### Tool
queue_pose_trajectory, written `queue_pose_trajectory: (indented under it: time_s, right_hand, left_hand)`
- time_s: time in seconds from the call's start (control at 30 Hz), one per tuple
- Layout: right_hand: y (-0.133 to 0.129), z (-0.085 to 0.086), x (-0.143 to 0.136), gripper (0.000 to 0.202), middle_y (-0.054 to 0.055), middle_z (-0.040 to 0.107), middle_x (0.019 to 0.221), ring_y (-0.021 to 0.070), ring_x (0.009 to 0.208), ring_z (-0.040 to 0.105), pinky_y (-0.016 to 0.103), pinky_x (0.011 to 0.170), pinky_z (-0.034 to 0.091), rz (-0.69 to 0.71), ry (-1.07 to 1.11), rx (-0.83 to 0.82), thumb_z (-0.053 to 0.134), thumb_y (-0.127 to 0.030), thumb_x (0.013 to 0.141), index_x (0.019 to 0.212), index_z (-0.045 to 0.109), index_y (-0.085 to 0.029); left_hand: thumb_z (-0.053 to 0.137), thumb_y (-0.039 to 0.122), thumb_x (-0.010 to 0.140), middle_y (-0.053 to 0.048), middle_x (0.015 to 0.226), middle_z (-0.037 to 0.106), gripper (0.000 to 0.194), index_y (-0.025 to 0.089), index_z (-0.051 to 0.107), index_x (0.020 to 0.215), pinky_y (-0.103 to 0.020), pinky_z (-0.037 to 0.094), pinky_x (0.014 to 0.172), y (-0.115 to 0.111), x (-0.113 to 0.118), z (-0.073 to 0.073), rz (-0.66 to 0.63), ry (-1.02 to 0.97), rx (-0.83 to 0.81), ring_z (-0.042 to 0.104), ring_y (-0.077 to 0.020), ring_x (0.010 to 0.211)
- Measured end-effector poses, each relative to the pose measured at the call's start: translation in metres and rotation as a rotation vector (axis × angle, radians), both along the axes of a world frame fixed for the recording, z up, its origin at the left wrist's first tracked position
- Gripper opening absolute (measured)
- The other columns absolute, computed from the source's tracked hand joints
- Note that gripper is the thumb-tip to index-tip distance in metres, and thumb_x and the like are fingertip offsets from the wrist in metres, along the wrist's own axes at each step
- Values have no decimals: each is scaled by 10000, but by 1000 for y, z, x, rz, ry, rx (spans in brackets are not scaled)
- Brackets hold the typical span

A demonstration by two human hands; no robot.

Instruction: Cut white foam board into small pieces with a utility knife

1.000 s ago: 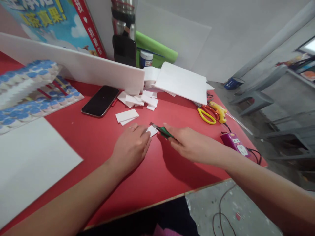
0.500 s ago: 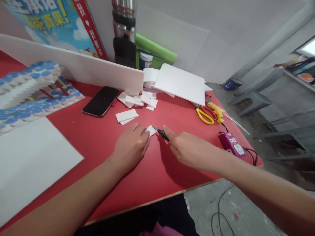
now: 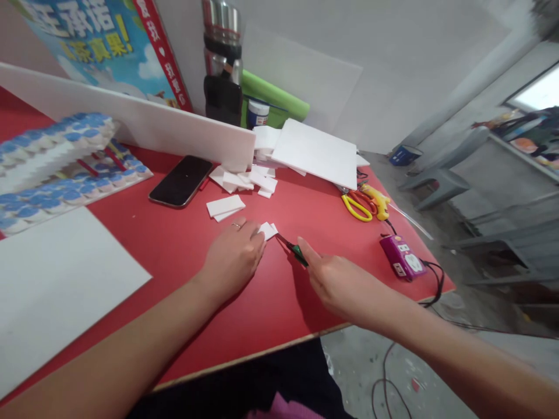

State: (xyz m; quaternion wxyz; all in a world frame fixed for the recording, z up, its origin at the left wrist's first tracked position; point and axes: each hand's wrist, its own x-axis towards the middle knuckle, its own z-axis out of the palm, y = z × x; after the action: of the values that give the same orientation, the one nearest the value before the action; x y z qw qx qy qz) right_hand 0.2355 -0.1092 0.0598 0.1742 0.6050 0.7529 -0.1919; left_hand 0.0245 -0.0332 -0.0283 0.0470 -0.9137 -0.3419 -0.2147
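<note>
On the red table (image 3: 262, 302), my left hand (image 3: 236, 253) presses a small white piece (image 3: 268, 230) flat, its fingers together over the near side. A thin cut line or second bit shows at the piece's right corner. My right hand (image 3: 329, 279) is wrapped round a green-handled knife (image 3: 299, 254), whose thin blade points up and left to that corner. Two white strips (image 3: 226, 206) overlap just beyond my left hand. Farther back lies a loose pile of small white pieces (image 3: 238, 180).
A black phone (image 3: 181, 181) lies left of the pile. Blue-and-white model (image 3: 65, 157) and large white sheet (image 3: 61, 291) are at left. White boards (image 3: 317, 152), yellow-handled scissors (image 3: 357, 208), yellow glue gun (image 3: 376, 202) and purple power socket (image 3: 402, 257) are at right.
My right hand has moved right and toward me, drawing the knife back from over the white piece to its edge. My left hand stays on the piece. The camera view has shifted slightly.
</note>
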Motion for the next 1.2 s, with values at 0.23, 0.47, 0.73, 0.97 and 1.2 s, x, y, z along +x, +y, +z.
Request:
queue_pose_trajectory:
  time_s: [0.23, 0.47, 0.73, 0.97, 1.2]
  right_hand:
    - [-19, -11, 29, 676, 175, 796, 1102, 295, 921, 759, 350, 726, 526, -65, 254, 86, 427, -206, 1014, 1677, 350, -99]
    - [27, -31, 72, 556, 186, 726, 1148, 302, 951, 702, 373, 792, 521, -150, 43, 501, 403, -274, 1081, 1616, 449, -132]
    - [81, -61, 13, 343, 207, 645, 1233, 326, 1179, 570, 459, 1076, 449, -6, 278, 718, 487, -290, 1090, 1315, 675, -110]
    - [73, -63, -24, 394, 166, 613, 1266, 257, 1081, 625, 353, 940, 523, 81, 497, 441, 549, -87, 943, 1307, 685, -152]
    - [58, -74, 5, 386, 166, 667, 1177, 260, 1046, 645, 385, 970, 545, -31, 563, 497, 472, -86, 996, 1328, 665, -122]
  left_hand:
    - [494, 144, 1042, -166, 1024, 749, 245, 147, 710, 926, -487, 532, 887, 2, -2, -3, -23, -115, -87, 659, -292, 911]
    - [654, 373, 945, -111, 1152, 772, 299, 197, 692, 1183, -472, 563, 932, 14, -15, 1, 163, -520, -423, 699, -303, 1049]
    - [663, 485, 937, -102, 1228, 721, 439, 213, 639, 1280, -376, 579, 864, 20, -23, 17, 282, -1011, -764, 711, -230, 984]
    - [532, 324, 899, -12, 766, 642, 366, 185, 641, 1220, -303, 506, 624, 25, -34, 23, 242, -1193, -1223, 614, -176, 667]
    - [728, 542, 858, -152, 1356, 684, 507, 204, 716, 1235, -512, 553, 1026, 10, -27, 17, 293, -474, -728, 663, -373, 1229]
